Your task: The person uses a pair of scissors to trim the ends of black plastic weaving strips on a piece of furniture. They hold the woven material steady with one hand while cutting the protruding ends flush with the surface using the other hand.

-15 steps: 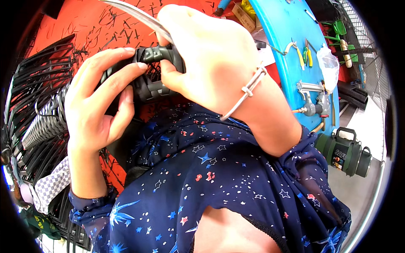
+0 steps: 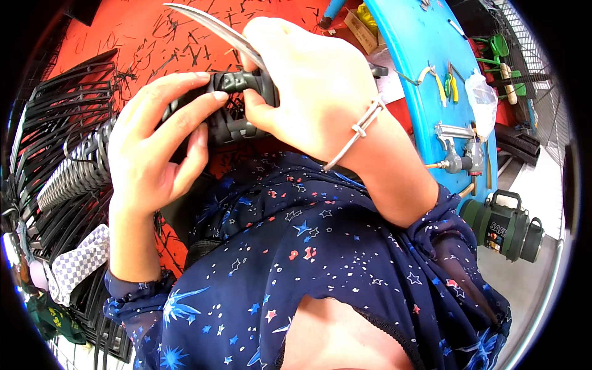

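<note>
My left hand (image 2: 145,142) grips a black piece woven from flat glossy strips (image 2: 237,131), its thumb below and fingertips on top. My right hand (image 2: 320,86) is closed in a fist around a curved, pointed metal blade (image 2: 213,29), whose tip sticks out to the upper left. The right thumb and curled fingers press against the right end of the woven piece. That end and the blade's lower part are hidden behind the right hand. A twisted metal bangle (image 2: 357,131) circles the right wrist.
Black strip-wrapped frames (image 2: 58,117) stack up at the left beside a checkered cloth (image 2: 80,264). Strip scraps litter the red floor (image 2: 123,37). On the right, a blue table (image 2: 404,37) bears pliers (image 2: 441,83), a plastic bag (image 2: 481,98) and a metal tool (image 2: 456,160); a green flask (image 2: 499,228) stands beside it.
Both hands, with the woven piece and the blade, have shifted slightly right and down in the picture. The grip of each hand looks the same.
</note>
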Demonstrator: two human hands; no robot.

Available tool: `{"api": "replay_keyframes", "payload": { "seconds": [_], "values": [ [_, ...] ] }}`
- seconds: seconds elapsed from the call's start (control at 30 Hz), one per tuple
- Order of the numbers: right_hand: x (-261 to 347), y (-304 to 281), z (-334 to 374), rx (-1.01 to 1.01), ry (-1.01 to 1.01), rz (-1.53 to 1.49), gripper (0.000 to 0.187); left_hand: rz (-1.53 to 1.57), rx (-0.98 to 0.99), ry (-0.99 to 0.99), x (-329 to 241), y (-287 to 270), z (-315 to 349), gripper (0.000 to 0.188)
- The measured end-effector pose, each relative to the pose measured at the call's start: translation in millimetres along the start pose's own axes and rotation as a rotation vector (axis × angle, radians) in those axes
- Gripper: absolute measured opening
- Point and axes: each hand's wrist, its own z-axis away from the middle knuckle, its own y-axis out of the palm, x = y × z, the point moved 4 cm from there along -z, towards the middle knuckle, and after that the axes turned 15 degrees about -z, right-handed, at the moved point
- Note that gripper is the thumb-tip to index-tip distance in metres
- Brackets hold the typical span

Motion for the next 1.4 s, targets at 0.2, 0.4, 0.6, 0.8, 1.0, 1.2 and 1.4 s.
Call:
{"api": "replay_keyframes", "payload": {
  "seconds": [0.2,0.4,0.6,0.8,1.0,1.2,1.4],
  "values": [
    [-0.2,1.3,1.8,-0.001,-0.006,-0.028,0.026,-0.186,-0.074,-0.122,11.5,-23.7,30.1,0.057],
    [4.3,2.5,-1.6,0.009,0.025,-0.023,0.029,-0.319,-0.056,-0.230,31.3,-30.3,64.4,0.056],
    [17.2,-0.6,-11.3,0.015,-0.098,-0.087,0.034,-0.329,-0.136,-0.188,38.2,-23.2,64.6,0.054],
    [41.9,35.4,-32.7,0.152,-0.176,0.058,0.043,-0.349,-0.237,-0.220,39.9,-23.4,71.8,0.046],
    [30.9,37.4,-39.2,0.157,-0.085,-0.130,0.022,-0.426,-0.150,-0.323,44.3,-44.0,101.3,0.028],
    [30.0,38.9,-35.7,0.161,-0.080,-0.089,0.026,-0.379,-0.191,-0.267,55.7,-53.6,116.3,0.021],
    [28.7,40.7,-32.6,0.094,-0.181,-0.149,0.021,-0.302,-0.068,-0.199,51.5,-70.5,93.1,0.022]
  ]
}}
